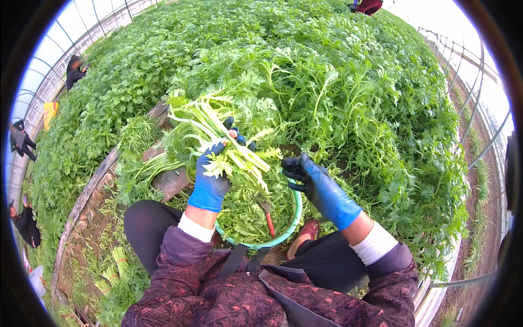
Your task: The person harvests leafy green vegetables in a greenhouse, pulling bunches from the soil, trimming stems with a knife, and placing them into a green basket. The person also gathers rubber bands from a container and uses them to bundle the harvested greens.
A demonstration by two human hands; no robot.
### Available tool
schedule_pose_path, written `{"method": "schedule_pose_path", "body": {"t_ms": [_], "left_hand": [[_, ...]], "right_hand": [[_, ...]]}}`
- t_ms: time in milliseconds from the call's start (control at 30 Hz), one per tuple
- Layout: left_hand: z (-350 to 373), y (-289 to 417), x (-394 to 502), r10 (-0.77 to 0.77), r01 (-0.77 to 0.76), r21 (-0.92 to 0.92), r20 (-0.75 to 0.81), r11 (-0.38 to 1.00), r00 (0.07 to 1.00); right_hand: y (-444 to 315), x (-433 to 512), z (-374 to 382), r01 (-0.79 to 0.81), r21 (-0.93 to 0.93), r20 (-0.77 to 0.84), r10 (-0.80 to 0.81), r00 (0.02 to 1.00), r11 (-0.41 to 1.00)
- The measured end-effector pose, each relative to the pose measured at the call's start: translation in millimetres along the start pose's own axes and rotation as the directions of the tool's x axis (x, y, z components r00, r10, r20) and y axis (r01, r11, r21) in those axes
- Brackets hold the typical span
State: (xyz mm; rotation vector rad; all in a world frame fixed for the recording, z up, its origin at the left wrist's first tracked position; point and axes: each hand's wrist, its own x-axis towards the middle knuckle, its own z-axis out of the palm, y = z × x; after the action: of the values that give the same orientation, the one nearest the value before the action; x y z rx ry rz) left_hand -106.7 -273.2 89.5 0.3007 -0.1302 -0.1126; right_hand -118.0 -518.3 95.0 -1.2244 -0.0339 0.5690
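Note:
My left hand point(212, 175), in a blue glove with dark fingers, is closed around a bunch of leafy greens point(245, 157) with pale cut stems. A fingertip shows bare through the glove. To the right, my right hand point(314, 184), gloved alike, is apart from the bunch with bent fingers, and I see nothing in it. Below both hands, between my knees, stands a round tub with a turquoise rim point(300, 208). Loose leaves point(245, 212) fill it, and a tool with a red handle point(269, 224) lies on them, its far end partly hidden by foliage.
Dense leafy crop point(367, 102) spreads ahead and to the right. Cut greens point(157, 167) lie left of the tub. Several banded bundles point(120, 261) rest on the ground at lower left. Other people point(75, 73) are at the left and far edges. Metal hoops point(476, 90) line the right side.

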Motion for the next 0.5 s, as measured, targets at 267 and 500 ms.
{"method": "schedule_pose_path", "body": {"t_ms": [267,500], "left_hand": [[7,-8,-31,0.037,-0.035,0.244,-0.005,0.969,0.999],[14,-44,-61,-0.004,0.087,0.435,-0.187,0.896,0.982]], "right_hand": [[61,16,47,-0.153,0.578,-0.2,0.321,0.926,0.801],[65,26,89,-0.001,0.692,-0.107,0.103,0.989,0.722]]}}
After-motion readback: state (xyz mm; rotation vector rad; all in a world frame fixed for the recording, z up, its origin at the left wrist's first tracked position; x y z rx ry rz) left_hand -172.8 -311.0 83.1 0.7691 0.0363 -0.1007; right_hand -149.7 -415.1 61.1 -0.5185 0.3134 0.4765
